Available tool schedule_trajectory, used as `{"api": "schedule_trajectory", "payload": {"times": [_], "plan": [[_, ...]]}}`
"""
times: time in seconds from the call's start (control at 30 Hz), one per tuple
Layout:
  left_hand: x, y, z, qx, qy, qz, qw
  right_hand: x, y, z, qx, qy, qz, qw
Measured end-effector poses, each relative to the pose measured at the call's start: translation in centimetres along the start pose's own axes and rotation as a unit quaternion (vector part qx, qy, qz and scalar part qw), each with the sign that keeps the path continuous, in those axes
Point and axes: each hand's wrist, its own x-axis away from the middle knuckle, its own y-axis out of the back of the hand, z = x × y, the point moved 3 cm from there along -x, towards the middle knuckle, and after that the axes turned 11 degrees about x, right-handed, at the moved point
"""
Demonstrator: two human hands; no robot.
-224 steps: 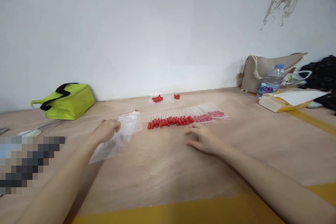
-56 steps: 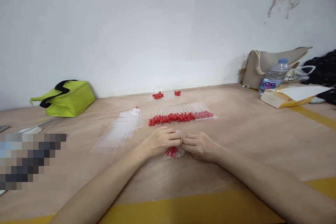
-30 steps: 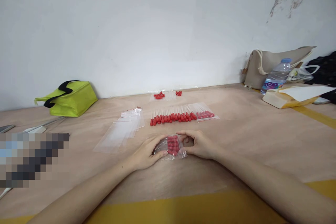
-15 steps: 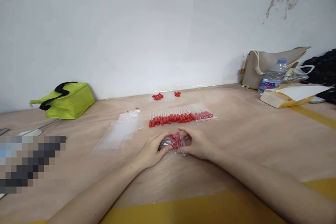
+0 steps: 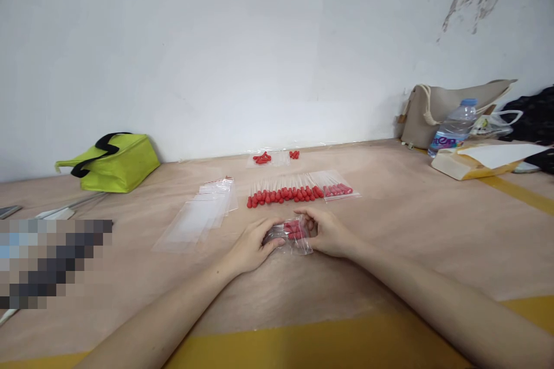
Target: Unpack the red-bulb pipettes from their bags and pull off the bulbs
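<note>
Between my hands is a clear zip bag [image 5: 302, 248] with several red-bulbed droppers [image 5: 295, 229] inside, their clear tubes pointing left. My left hand [image 5: 253, 247] closes round the bag's left end, thumb on the near side. On the right end, my right hand [image 5: 329, 232] has its thumb at the bag's edge and its index finger curved over the far side. Just beyond lies a long row of red-bulbed droppers [image 5: 283, 194], tubes toward the wall. At that row's right end a flat zip bag [image 5: 341, 184] holds several droppers.
Overlapping clear bags [image 5: 197, 216] lie fanned out at left. By the wall are small red pieces [image 5: 262, 158] on clear plastic, with more red pieces [image 5: 294, 154] beside them. A green bag [image 5: 125, 164] stands far left; a water bottle [image 5: 454, 127] and beige bag [image 5: 418, 118] stand right.
The droppers in the held bag have shifted slightly right and look more spread. My right thumb has drawn back from over the bag to its right edge. The left hand stays almost still.
</note>
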Motion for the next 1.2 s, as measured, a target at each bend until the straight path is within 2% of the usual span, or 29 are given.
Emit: {"api": "schedule_trajectory", "payload": {"times": [0.13,0.3,0.57,0.7,0.97,1.07,1.2], "plan": [[0.0,0.0,0.1,0.004,0.012,0.002,1.000,0.0,0.4,0.5,0.009,0.030,-0.023,0.999],[0.1,0.1,0.0,0.013,0.011,0.006,1.000,0.2,1.3,0.1,0.010,0.041,0.012,0.999],[0.2,0.0,0.5,0.001,0.003,-0.006,1.000,0.6,0.5,-1.4,-0.069,-0.006,-0.001,0.998],[0.2,0.0,0.5,0.000,0.012,-0.003,1.000,0.5,0.5,-1.4,-0.105,-0.017,-0.002,0.994],[0.2,0.2,0.5,0.005,0.014,0.003,1.000,0.4,2.4,-1.5,-0.161,-0.053,0.072,0.983],[0.2,0.2,0.6,0.010,0.014,0.003,1.000,0.6,2.7,-1.7,-0.128,-0.045,0.093,0.986],[0.2,0.2,0.6,0.013,0.031,0.005,0.999,0.8,2.5,-1.5,-0.070,-0.030,0.085,0.993]]}}
